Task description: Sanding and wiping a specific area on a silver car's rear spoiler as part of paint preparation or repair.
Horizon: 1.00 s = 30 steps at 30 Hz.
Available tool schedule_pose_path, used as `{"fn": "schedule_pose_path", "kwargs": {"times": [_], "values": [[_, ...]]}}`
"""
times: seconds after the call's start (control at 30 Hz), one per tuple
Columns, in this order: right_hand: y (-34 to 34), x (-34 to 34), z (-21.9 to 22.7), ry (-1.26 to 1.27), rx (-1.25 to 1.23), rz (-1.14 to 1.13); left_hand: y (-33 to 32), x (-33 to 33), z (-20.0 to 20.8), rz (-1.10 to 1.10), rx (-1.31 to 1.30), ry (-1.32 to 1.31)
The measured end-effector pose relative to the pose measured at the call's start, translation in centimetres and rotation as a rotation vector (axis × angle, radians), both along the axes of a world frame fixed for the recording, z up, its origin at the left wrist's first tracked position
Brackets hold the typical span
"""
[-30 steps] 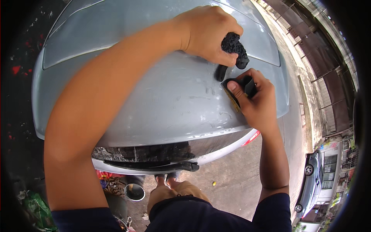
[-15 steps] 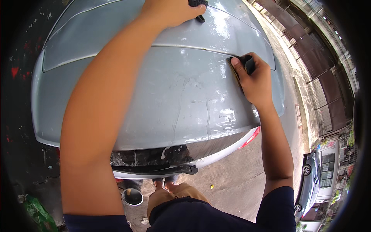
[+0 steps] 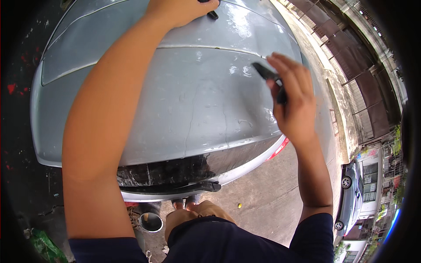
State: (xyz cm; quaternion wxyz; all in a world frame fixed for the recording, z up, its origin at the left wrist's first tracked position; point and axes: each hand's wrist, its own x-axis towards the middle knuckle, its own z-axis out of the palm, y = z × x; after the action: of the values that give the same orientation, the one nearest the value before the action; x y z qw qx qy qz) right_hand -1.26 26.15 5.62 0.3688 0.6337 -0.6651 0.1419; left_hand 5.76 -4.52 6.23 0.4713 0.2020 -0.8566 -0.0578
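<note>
A wet silver car roof and tailgate top [image 3: 188, 101] fills the middle, with water streaks on its surface. At the top edge, my left hand [image 3: 182, 12] is closed on a black object [image 3: 212, 15], partly cut off, whose kind I cannot make out. My right hand [image 3: 296, 96] grips a black hand tool [image 3: 264, 71] with a flat, narrow front. The right fingers are curled round it and blurred; the tool seems tilted up from the panel at the right side. Part of the tool is hidden by the hand.
Below the panel sit the dark rear window [image 3: 162, 173] and a black wiper [image 3: 210, 187]. A bucket [image 3: 151, 222] stands on the ground near my feet, left of them. A green bag [image 3: 46, 245] lies at lower left. Another parked car [image 3: 351, 197] is at right.
My right hand has turned and swung the tool from lying against the panel to a tilted position. My left hand and its black object have shifted left and upward in view.
</note>
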Motion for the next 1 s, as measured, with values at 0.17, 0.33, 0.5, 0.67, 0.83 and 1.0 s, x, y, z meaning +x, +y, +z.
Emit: {"fn": "schedule_pose_path", "kwargs": {"times": [0.17,0.33,0.5,0.67,0.83,1.0], "values": [[5.8,6.7,-2.1,-0.206,0.616,-0.089,-0.1,0.7,-0.2,0.045,-0.014,-0.036],[1.6,2.8,-1.7,-0.295,0.484,-0.077,0.9,0.3,0.0,0.013,0.012,-0.035],[5.1,5.8,-3.0,-0.330,0.577,-0.053,0.1,1.3,-0.5,0.046,0.006,-0.033],[1.4,1.6,-1.1,-0.161,0.511,-0.180,1.2,0.8,0.0,-0.043,0.015,0.000],[6.3,4.2,-2.2,-0.303,0.699,-0.178,-0.1,1.0,-0.8,0.033,0.025,-0.011],[1.8,0.8,-0.7,-0.163,0.537,-0.220,0.8,0.5,0.2,-0.039,0.027,0.013]]}}
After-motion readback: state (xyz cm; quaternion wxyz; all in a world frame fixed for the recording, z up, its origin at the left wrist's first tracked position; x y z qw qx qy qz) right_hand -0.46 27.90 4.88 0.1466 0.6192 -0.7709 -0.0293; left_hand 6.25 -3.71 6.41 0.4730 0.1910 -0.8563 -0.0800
